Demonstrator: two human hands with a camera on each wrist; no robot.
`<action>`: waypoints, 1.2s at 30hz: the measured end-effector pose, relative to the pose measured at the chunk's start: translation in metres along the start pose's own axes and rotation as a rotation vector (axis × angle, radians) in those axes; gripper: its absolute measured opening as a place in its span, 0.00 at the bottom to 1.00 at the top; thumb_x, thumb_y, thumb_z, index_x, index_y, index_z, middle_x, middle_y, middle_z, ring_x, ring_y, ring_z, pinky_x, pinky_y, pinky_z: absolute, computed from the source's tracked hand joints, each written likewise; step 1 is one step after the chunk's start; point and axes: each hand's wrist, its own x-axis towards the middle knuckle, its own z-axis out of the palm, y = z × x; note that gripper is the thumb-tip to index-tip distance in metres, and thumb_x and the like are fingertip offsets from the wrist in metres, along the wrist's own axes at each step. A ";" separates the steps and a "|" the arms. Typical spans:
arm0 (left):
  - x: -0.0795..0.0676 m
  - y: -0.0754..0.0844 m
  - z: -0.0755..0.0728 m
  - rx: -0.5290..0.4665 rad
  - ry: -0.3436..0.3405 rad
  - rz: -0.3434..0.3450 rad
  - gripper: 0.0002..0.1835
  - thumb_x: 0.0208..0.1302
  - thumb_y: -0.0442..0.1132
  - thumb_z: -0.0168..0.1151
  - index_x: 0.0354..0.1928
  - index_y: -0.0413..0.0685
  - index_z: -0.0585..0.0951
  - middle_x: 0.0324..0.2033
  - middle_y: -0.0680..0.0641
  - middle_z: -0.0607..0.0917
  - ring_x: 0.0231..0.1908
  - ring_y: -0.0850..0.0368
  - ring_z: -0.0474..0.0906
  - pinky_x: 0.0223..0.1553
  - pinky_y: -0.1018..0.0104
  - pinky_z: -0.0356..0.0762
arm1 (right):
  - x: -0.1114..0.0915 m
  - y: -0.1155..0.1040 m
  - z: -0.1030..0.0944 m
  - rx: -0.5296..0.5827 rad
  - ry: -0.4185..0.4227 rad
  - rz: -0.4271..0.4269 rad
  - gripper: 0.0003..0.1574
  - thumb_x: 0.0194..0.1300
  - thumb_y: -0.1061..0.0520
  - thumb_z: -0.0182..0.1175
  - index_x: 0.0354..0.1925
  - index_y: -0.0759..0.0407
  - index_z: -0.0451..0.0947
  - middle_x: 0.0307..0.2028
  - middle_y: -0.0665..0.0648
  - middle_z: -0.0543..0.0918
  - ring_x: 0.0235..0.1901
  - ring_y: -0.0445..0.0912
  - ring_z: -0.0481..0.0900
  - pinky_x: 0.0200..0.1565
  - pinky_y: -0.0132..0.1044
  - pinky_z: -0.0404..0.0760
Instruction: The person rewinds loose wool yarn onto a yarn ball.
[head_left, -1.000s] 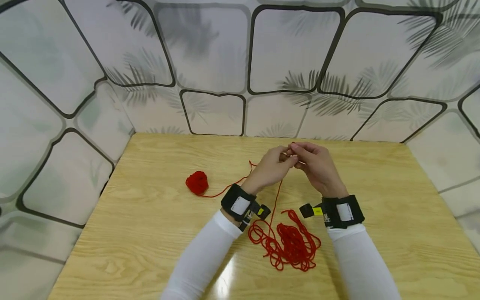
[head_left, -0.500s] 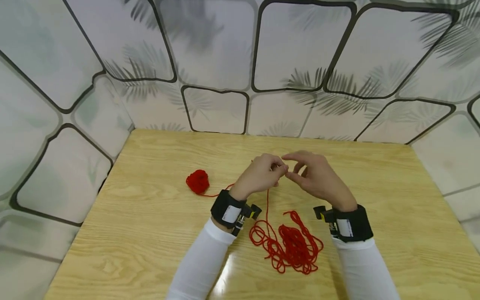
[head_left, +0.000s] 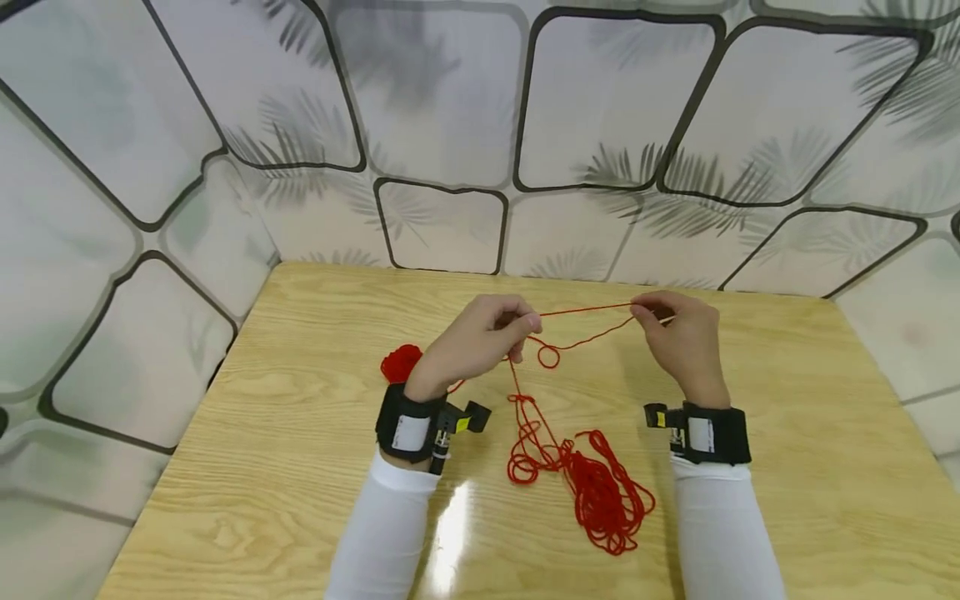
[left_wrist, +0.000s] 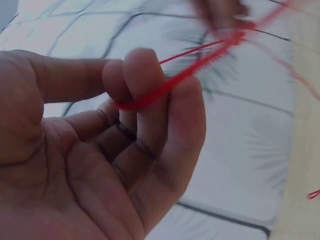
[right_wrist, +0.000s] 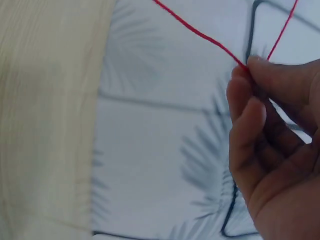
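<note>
Red yarn (head_left: 586, 310) runs between the left grip (head_left: 480, 337) and the right grip (head_left: 684, 340).
Each grip is closed, thumb to fingertips, pinching the yarn; one strand is straight, while a slack strand (head_left: 597, 337) sags below it, with a small loop (head_left: 558, 358) near the left grip. On the worktop (head_left: 262, 483), a yarn pile (head_left: 606, 500) lies between the grips, nearer the person; a yarn ball (head_left: 397, 361) sits beyond the left wrist, partly hidden.
</note>
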 end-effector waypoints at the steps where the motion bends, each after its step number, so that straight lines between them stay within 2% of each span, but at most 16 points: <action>1: -0.002 0.002 -0.003 -0.015 -0.002 0.005 0.10 0.69 0.43 0.48 0.36 0.47 0.77 0.20 0.44 0.74 0.22 0.48 0.72 0.20 0.65 0.61 | -0.001 0.007 -0.001 -0.020 0.011 0.040 0.13 0.62 0.51 0.58 0.39 0.57 0.81 0.31 0.56 0.82 0.31 0.47 0.77 0.34 0.40 0.73; 6: -0.009 0.013 -0.007 -0.026 0.005 0.042 0.11 0.69 0.43 0.48 0.36 0.47 0.77 0.21 0.45 0.74 0.25 0.48 0.73 0.24 0.64 0.68 | -0.006 0.032 -0.009 -0.109 0.026 0.191 0.13 0.63 0.52 0.56 0.40 0.58 0.81 0.31 0.60 0.81 0.29 0.52 0.77 0.33 0.44 0.71; 7: -0.009 0.016 -0.007 -0.021 0.009 0.048 0.11 0.69 0.43 0.48 0.36 0.48 0.78 0.21 0.45 0.74 0.25 0.50 0.73 0.25 0.64 0.68 | -0.006 0.034 -0.010 -0.125 0.008 0.206 0.13 0.63 0.52 0.56 0.40 0.58 0.81 0.31 0.60 0.81 0.29 0.52 0.77 0.33 0.45 0.71; 9: -0.008 0.019 -0.005 -0.001 0.022 0.057 0.10 0.69 0.42 0.47 0.36 0.49 0.78 0.21 0.46 0.74 0.23 0.53 0.73 0.24 0.64 0.69 | -0.004 0.031 -0.016 -0.156 -0.095 0.211 0.15 0.63 0.51 0.56 0.42 0.59 0.80 0.34 0.60 0.81 0.32 0.53 0.77 0.32 0.45 0.72; 12: -0.004 0.023 0.000 0.044 0.019 0.052 0.10 0.69 0.44 0.48 0.36 0.50 0.78 0.19 0.47 0.74 0.21 0.56 0.72 0.20 0.65 0.65 | -0.002 0.005 -0.024 -0.144 -0.246 0.075 0.23 0.60 0.49 0.60 0.50 0.59 0.76 0.43 0.60 0.79 0.35 0.54 0.75 0.32 0.45 0.72; 15: -0.001 0.024 0.007 0.083 -0.004 0.046 0.11 0.69 0.45 0.48 0.36 0.50 0.78 0.19 0.48 0.74 0.19 0.55 0.71 0.17 0.65 0.63 | -0.002 -0.039 -0.023 -0.005 -0.319 -0.146 0.32 0.56 0.46 0.63 0.57 0.54 0.71 0.47 0.55 0.77 0.34 0.49 0.73 0.31 0.42 0.72; 17: 0.000 0.024 0.012 0.096 -0.023 0.031 0.12 0.69 0.47 0.47 0.36 0.50 0.78 0.19 0.48 0.74 0.18 0.55 0.70 0.17 0.65 0.64 | -0.004 -0.066 -0.016 0.129 -0.316 -0.260 0.29 0.57 0.47 0.63 0.56 0.50 0.73 0.43 0.49 0.78 0.31 0.44 0.73 0.29 0.38 0.72; 19: 0.001 0.024 0.016 0.107 -0.041 0.020 0.12 0.69 0.47 0.47 0.36 0.50 0.77 0.19 0.49 0.75 0.18 0.55 0.71 0.17 0.66 0.65 | -0.006 -0.081 -0.010 0.239 -0.325 -0.297 0.21 0.58 0.48 0.62 0.51 0.49 0.76 0.37 0.46 0.79 0.27 0.40 0.75 0.28 0.35 0.74; 22: 0.000 0.022 0.020 0.120 -0.060 -0.004 0.13 0.69 0.48 0.48 0.35 0.50 0.76 0.19 0.50 0.75 0.19 0.55 0.72 0.17 0.67 0.66 | -0.011 -0.082 -0.005 0.330 -0.316 -0.244 0.11 0.59 0.52 0.61 0.42 0.48 0.81 0.29 0.46 0.81 0.23 0.39 0.77 0.25 0.34 0.75; 26: -0.005 0.023 0.019 0.112 -0.067 -0.005 0.12 0.69 0.48 0.48 0.35 0.51 0.76 0.19 0.49 0.74 0.19 0.53 0.73 0.19 0.66 0.68 | -0.015 -0.057 -0.007 0.297 -0.233 -0.151 0.08 0.59 0.53 0.61 0.38 0.51 0.82 0.27 0.48 0.81 0.22 0.41 0.78 0.24 0.34 0.76; 29: -0.011 0.027 0.013 0.099 -0.056 0.008 0.12 0.69 0.48 0.47 0.35 0.51 0.76 0.18 0.47 0.73 0.19 0.52 0.73 0.19 0.64 0.68 | -0.014 -0.031 -0.009 0.212 -0.154 -0.065 0.11 0.60 0.51 0.60 0.38 0.53 0.82 0.27 0.50 0.81 0.22 0.42 0.78 0.24 0.33 0.76; 32: -0.017 0.031 0.007 0.103 -0.040 0.009 0.13 0.69 0.50 0.46 0.34 0.53 0.76 0.17 0.47 0.73 0.19 0.52 0.72 0.18 0.64 0.65 | -0.012 -0.007 -0.012 0.118 -0.109 0.045 0.12 0.61 0.50 0.59 0.38 0.55 0.81 0.27 0.53 0.81 0.23 0.45 0.78 0.24 0.34 0.76; 34: -0.019 0.033 0.004 0.100 -0.029 0.007 0.14 0.69 0.52 0.46 0.34 0.53 0.76 0.17 0.47 0.73 0.19 0.52 0.71 0.18 0.63 0.65 | -0.010 0.005 -0.014 0.039 -0.104 0.090 0.11 0.62 0.51 0.59 0.37 0.56 0.81 0.27 0.54 0.81 0.24 0.47 0.78 0.24 0.35 0.76; 36: -0.021 0.034 0.004 0.091 -0.017 0.005 0.14 0.69 0.52 0.46 0.35 0.54 0.76 0.17 0.47 0.73 0.19 0.53 0.71 0.19 0.63 0.65 | -0.010 0.010 -0.016 -0.045 -0.146 0.107 0.11 0.62 0.52 0.58 0.37 0.56 0.81 0.28 0.55 0.81 0.26 0.48 0.78 0.26 0.38 0.75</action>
